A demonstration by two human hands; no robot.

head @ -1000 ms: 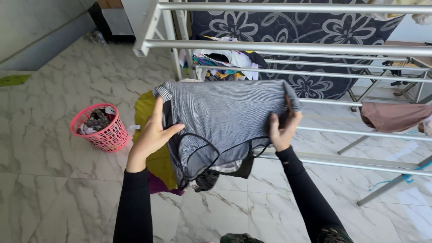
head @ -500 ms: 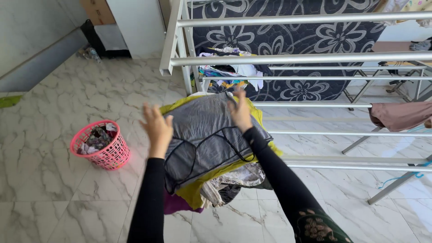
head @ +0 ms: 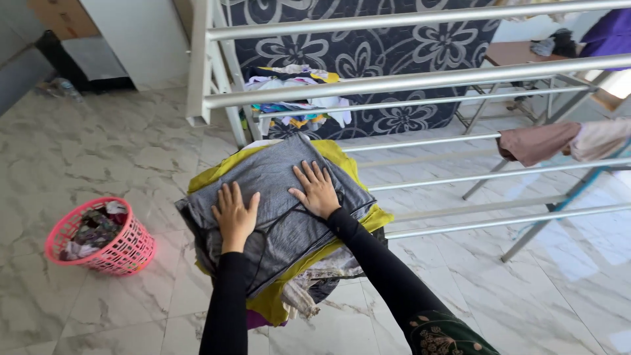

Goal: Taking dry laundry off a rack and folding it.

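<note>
A grey striped garment [head: 276, 177] with black trim lies folded on top of a pile of clothes, over a yellow-green cloth [head: 368, 220]. My left hand [head: 235, 215] rests flat on its near left part, fingers spread. My right hand [head: 317, 189] presses flat on its middle, fingers apart. Neither hand grips anything. Both arms wear black sleeves.
A metal drying rack [head: 420, 79] spans the upper and right side, with a brown cloth [head: 536, 143] hung on a rail. A pink basket [head: 118, 246] of small items stands on the marble floor at left. More mixed clothes [head: 296, 98] lie behind the pile.
The grey garment went from being held up in both hands to lying on the pile. Both hands now press flat on it. The view shifted right.
</note>
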